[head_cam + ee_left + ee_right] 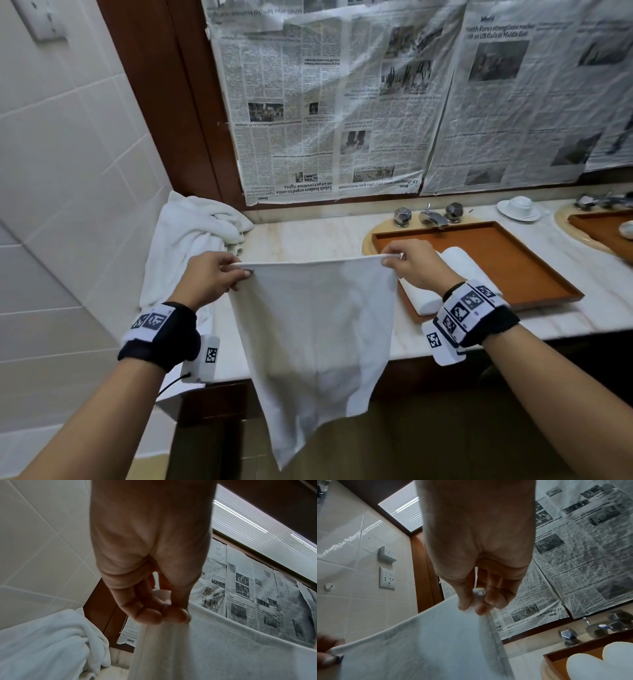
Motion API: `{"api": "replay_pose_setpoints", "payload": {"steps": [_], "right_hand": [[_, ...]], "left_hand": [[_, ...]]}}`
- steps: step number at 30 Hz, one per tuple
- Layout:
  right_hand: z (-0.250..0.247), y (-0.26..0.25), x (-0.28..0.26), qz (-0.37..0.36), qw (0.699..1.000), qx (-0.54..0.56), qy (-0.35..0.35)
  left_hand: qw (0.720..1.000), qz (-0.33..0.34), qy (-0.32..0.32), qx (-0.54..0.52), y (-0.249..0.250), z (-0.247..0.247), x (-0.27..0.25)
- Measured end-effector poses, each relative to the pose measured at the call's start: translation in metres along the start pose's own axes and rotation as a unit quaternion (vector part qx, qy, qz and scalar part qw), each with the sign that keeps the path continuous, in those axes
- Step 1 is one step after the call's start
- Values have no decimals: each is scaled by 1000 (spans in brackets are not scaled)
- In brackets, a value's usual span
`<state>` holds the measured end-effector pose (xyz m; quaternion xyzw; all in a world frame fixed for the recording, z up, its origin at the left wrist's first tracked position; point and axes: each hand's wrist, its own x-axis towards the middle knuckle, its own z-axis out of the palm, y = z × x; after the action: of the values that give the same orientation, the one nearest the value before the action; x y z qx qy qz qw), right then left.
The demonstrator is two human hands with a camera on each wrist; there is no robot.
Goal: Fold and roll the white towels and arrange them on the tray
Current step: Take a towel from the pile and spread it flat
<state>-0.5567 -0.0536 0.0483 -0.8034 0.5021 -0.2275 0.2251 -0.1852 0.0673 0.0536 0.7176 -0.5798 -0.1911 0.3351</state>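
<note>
Towel: you hold one white towel (313, 329) by its top corners, stretched taut at the centre of the head view, hanging past the counter edge (548, 329) so it drops flat for folding.
Left hand: your left hand (209, 277) pinches the corner at 9 o'clock.
Right hand: your right hand (409, 263) pinches the corner at 3 o'clock.
Tray: the wooden tray (513, 260) at 2 o'clock already carries rolled towels (455, 270), within reach.
Pile: unfolded towels (195, 226) heaped at 10 o'clock, likely your supply.
</note>
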Motion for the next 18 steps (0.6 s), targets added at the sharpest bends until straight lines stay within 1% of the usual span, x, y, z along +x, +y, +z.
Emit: {"api": "replay_pose_setpoints", "payload": {"steps": [1, 4, 7, 11, 15, 18], "right_hand": [[0, -2, 2, 5, 1000, 22, 8], [1, -8, 7, 5, 995, 68, 66], [3, -14, 12, 14, 997, 73, 24], [3, -20, 21, 20, 994, 99, 41], [4, -22, 31, 22, 994, 96, 43], [-1, -23, 41, 24, 992, 116, 45]], "left_hand": [[1000, 0, 10, 0, 1, -2, 1], [999, 8, 38, 13, 1, -8, 6], [999, 7, 40, 29, -4, -14, 13], [999, 2, 41, 28, -11, -21, 21], [998, 4, 33, 45, -11, -30, 31], [998, 9, 44, 39, -8, -40, 42]]}}
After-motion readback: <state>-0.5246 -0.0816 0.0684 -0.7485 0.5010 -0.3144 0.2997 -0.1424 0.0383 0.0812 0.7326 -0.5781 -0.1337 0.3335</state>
